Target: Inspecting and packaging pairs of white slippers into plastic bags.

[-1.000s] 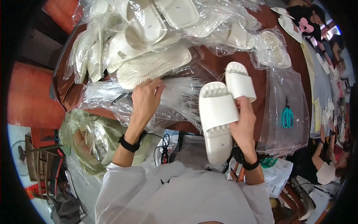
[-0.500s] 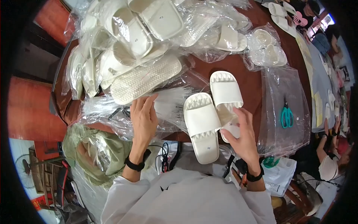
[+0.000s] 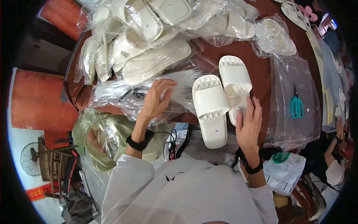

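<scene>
A pair of white slippers lies side by side in front of me; the left slipper point(image 3: 209, 112) is nearer, its heel jutting past the table edge. Its partner, the right slipper point(image 3: 235, 80), sits slightly farther away, touching it. My right hand point(image 3: 249, 125) rests with outstretched fingers against the right slipper's heel edge, gripping nothing. Empty and open, my left hand point(image 3: 156, 100) hovers over a bundle of thin clear plastic strands point(image 3: 182, 84), its fingers pointing toward the slippers. Just beyond it lies a bagged slipper, sole up point(image 3: 156, 61).
Bagged white slippers point(image 3: 143, 22) are heaped at the far left of the brown table, another bagged pair point(image 3: 278, 39) at far right. Teal-handled scissors point(image 3: 297, 106) lie on clear plastic bags point(image 3: 279, 82). A green sack point(image 3: 87, 138) stands at lower left. Other people work at right.
My right hand has slid from the slippers' straps to the right slipper's heel side. My left hand has turned its fingers rightward. The whole view has shifted slightly.
</scene>
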`<state>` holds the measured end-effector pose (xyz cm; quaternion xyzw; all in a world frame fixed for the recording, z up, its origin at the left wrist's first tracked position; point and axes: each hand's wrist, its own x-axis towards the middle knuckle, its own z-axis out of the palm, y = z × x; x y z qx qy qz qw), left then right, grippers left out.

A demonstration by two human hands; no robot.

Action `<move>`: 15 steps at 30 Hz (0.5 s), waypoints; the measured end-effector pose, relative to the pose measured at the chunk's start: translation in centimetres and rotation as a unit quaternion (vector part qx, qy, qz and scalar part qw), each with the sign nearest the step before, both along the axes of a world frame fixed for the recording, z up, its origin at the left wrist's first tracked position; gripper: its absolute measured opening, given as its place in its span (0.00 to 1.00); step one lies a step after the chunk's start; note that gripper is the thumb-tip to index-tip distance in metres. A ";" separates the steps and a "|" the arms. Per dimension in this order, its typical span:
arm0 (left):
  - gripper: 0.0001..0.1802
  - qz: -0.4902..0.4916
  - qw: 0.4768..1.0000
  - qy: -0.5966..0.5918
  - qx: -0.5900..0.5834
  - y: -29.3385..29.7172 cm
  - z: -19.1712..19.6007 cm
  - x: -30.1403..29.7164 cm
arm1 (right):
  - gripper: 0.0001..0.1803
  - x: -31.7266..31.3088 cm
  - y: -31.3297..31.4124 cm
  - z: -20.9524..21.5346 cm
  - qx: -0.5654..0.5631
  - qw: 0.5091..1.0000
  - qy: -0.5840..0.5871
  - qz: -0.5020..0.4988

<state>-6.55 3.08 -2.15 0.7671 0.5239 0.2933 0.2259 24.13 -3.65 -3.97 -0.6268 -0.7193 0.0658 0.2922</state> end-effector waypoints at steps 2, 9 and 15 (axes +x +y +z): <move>0.13 -0.013 1.000 -0.007 0.006 -0.3 -0.4 -0.7 | 0.20 -1.4 -0.7 1.3 0.049 0.998 0.038 -0.002; 0.14 -0.025 0.997 -0.074 -0.008 -0.4 -2.6 -1.7 | 0.25 -8.6 -6.7 -0.7 -0.111 0.953 0.164 0.228; 0.13 -0.010 0.994 -0.102 0.030 -0.9 -3.5 -1.8 | 0.29 -11.7 -6.6 -4.2 -0.166 0.927 0.264 0.207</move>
